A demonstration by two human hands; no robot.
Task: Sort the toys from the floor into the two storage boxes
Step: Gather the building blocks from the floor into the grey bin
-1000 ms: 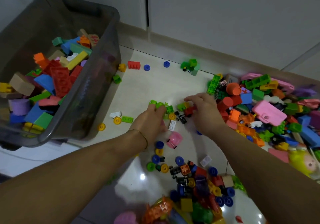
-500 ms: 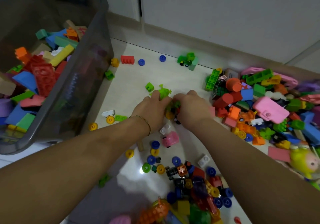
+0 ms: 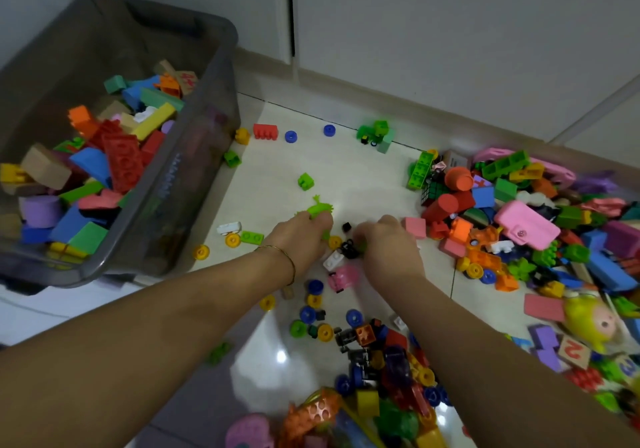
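Reaching to the floor (image 3: 349,174), we curl our left hand (image 3: 300,241) over a green spiky toy (image 3: 320,209) and our right hand (image 3: 389,248) over small pieces (image 3: 348,250) beside it; whether either grips, we cannot tell. The grey storage box (image 3: 194,170) stands left of both hands, the toy pile (image 3: 519,222) right.

Under me the pale glossy floor (image 3: 346,177) catches a bright glare (image 3: 280,356); ahead, a beige skirting board (image 3: 381,101) runs below plain white wall panels (image 3: 450,32).

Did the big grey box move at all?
No. The grey box lies just as before beside the red toothed block on the floor; only the camera shifted.
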